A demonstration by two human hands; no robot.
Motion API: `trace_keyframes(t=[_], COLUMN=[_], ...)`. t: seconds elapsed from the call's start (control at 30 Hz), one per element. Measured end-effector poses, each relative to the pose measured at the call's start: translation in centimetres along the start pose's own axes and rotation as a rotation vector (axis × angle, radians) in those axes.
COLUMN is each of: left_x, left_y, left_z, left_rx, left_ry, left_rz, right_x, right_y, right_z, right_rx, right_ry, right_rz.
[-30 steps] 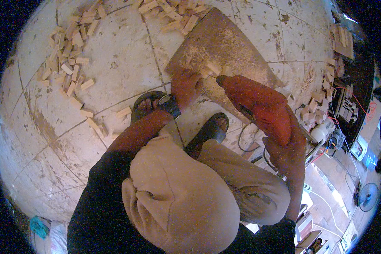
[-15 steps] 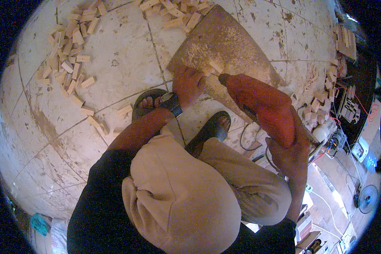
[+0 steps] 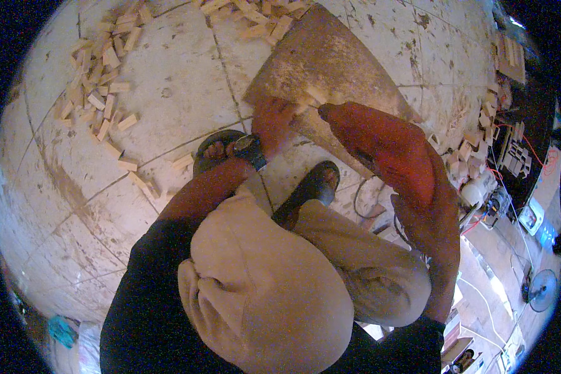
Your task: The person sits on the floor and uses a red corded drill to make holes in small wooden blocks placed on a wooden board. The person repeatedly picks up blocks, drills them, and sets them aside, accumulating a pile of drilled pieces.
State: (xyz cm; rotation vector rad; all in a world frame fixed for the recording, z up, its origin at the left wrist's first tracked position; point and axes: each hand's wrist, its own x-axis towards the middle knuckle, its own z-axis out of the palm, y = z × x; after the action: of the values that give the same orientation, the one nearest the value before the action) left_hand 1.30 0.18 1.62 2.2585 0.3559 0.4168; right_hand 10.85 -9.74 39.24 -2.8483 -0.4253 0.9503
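A right hand [image 3: 422, 215] clamped its fingers around a red drill [image 3: 380, 134] over a dusty board [image 3: 349, 65]; left hand [image 3: 274, 121], at left, blurred, its fingers' state impossible to tell.

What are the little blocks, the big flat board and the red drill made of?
Little blocks: probably bare wood, pale yellow-brown with straight-cut edges. Flat board: perhaps plywood or fibreboard, brown, dull and dusty. Red drill: likely plastic casing, since it looks smooth and rounded; its dark tip could be metal.

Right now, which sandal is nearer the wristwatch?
The left-foot sandal: the wristwatch overlaps its edge in view, while floor tile shows between watch and right-foot sandal.
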Motion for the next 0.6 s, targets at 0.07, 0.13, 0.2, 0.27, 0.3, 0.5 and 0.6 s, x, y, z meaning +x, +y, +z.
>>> trace_keyframes(t=[0.07, 0.13, 0.2, 0.27, 0.3, 0.5, 0.6], left_x=[0.0, -0.1, -0.2, -0.5, -0.6, -0.4, -0.5], left_y=[-0.2, -0.3, -0.3, -0.2, -0.2, -0.3, -0.1], left_z=[0.1, 0.3, 0.5, 0.7, 0.8, 0.8, 0.5], left_rx=[-0.005, -0.035, -0.036, -0.012, -0.03, -0.063, -0.056], left_ry=[-0.021, 0.035, 0.063, 0.058, 0.056, 0.138, 0.114], left_rz=[0.004, 0.016, 0.012, -0.009, -0.004, 0.031, 0.026], right_x=[0.3, 0.6, 0.9, 1.1, 1.2, 0.9, 1.0], right_y=[0.0, -0.2, -0.7, -1.5, -1.9, -3.9, -3.6], right_z=[-0.1, -0.1, -0.3, -0.4, -0.5, -0.8, -0.2], right_rx=[-0.046, -0.06, -0.051, -0.075, -0.067, -0.203, -0.174], right_ry=[-0.007, -0.019, -0.033, -0.045, -0.057, -0.051, 0.027], right_rz=[0.033, 0.057, 0.061, 0.082, 0.034, -0.094, -0.118])
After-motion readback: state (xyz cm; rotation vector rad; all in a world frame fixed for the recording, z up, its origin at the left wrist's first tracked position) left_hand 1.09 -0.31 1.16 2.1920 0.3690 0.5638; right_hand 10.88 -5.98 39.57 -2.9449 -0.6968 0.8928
